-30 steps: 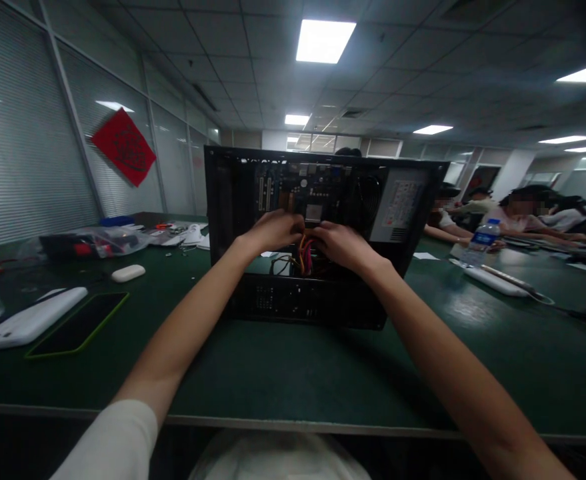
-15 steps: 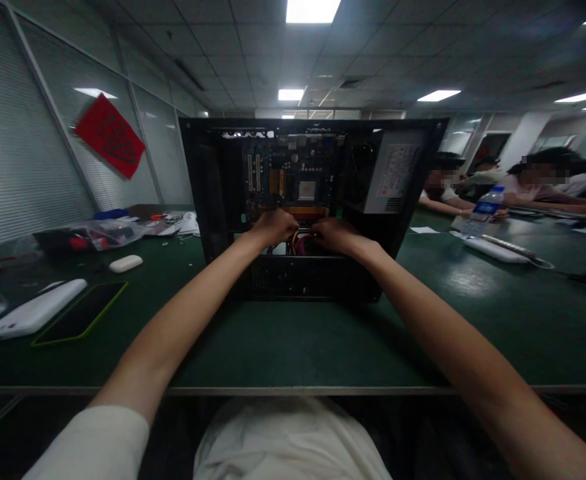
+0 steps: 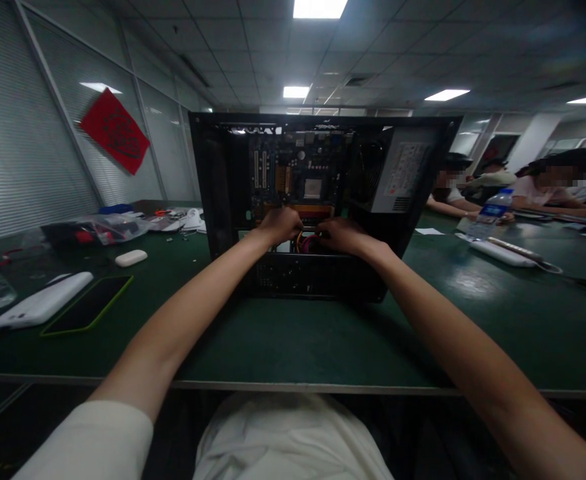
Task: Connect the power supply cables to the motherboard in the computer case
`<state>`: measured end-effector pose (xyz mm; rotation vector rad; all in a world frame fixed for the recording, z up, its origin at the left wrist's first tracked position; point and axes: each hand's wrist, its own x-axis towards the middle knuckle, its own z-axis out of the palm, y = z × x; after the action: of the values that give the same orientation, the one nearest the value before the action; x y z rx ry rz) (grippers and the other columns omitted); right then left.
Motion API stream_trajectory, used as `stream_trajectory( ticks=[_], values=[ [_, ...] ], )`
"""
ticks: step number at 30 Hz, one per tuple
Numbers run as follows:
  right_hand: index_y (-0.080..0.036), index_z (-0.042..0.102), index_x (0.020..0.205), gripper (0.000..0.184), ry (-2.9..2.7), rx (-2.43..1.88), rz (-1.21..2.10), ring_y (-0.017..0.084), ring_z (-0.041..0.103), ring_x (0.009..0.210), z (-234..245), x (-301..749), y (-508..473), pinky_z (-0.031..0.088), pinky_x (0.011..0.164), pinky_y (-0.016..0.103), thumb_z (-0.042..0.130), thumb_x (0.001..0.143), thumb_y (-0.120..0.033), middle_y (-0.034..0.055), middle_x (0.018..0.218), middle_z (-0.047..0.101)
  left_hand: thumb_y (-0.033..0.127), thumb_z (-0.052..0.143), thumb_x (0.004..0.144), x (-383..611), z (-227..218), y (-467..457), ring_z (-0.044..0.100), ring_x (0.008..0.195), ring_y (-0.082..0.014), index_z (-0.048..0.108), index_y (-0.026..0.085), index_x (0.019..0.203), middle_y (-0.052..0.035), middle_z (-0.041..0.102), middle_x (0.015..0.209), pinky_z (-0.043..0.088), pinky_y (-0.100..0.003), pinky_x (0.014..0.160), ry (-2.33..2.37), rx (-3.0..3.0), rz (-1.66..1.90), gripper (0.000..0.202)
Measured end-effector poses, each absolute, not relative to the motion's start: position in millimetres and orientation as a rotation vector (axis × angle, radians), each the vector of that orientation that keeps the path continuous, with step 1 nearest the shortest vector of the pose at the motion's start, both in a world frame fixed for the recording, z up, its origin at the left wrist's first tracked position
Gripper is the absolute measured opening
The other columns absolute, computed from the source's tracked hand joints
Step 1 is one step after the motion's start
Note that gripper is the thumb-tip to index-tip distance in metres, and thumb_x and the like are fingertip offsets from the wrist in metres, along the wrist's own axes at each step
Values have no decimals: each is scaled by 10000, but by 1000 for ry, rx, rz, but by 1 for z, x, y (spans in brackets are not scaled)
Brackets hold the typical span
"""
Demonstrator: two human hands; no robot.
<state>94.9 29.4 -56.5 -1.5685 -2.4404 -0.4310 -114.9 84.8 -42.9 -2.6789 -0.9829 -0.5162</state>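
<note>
An open black computer case (image 3: 223, 193) stands on the green table (image 3: 293, 340) in front of me, with its motherboard (image 3: 297, 177) and power supply (image 3: 403, 177) showing. Both my hands reach into its lower part. My left hand (image 3: 279, 225) is curled with the fingers closed near a bundle of coloured cables (image 3: 305, 241). My right hand (image 3: 340, 235) is also closed, right beside the same cables. The fingertips of both hands are hidden, so what they grip is unclear.
At the left lie a white device (image 3: 43, 307), a dark phone with a green edge (image 3: 89, 305), a small white case (image 3: 131, 258) and a plastic bag of parts (image 3: 97, 230). At the right are a water bottle (image 3: 490, 213), a white power strip (image 3: 500, 252) and seated people (image 3: 563, 183).
My view has dropped and drawn back a little, so the case looks larger and more upright. Both hands have stayed at the cable bundle, shifting slightly lower inside the case.
</note>
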Motion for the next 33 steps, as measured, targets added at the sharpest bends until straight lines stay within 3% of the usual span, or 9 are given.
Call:
stream_trajectory(
  ticks=[5, 10, 22, 33],
  values=[
    [-192, 730, 1141, 281, -2445, -1541, -430, 272, 666, 1050, -57, 96, 29, 461, 787, 308, 585, 935, -315, 116, 1164, 725, 251, 606, 864, -113, -41, 81, 707, 941, -250, 803, 242, 1086, -80, 786, 1040, 464, -303, 705, -981, -2598, -419, 297],
    [-189, 730, 1138, 268, -2432, -1552, -403, 277, 673, 1042, -55, 94, 25, 465, 788, 311, 600, 931, -300, 124, 1159, 725, 254, 595, 869, -111, -38, 75, 702, 861, -254, 815, 190, 996, -123, 781, 940, 469, -315, 702, -1041, -2547, -436, 262],
    [-159, 684, 1099, 198, -2433, -1454, -546, 250, 641, 1052, -60, 90, 40, 461, 821, 290, 601, 930, -219, 126, 1172, 658, 230, 579, 863, -106, -39, 73, 725, 938, -313, 803, 177, 997, -159, 770, 970, 524, -361, 763, -1079, -2465, -418, 266],
    [-123, 607, 1281, 317, -2586, -1222, -808, 251, 628, 1054, -52, 84, 57, 444, 848, 318, 510, 1000, -232, 151, 1221, 622, 261, 544, 914, -105, -37, 67, 720, 998, -321, 785, 180, 1064, -177, 757, 1063, 532, -370, 805, -1121, -2421, -365, 296]
  ],
)
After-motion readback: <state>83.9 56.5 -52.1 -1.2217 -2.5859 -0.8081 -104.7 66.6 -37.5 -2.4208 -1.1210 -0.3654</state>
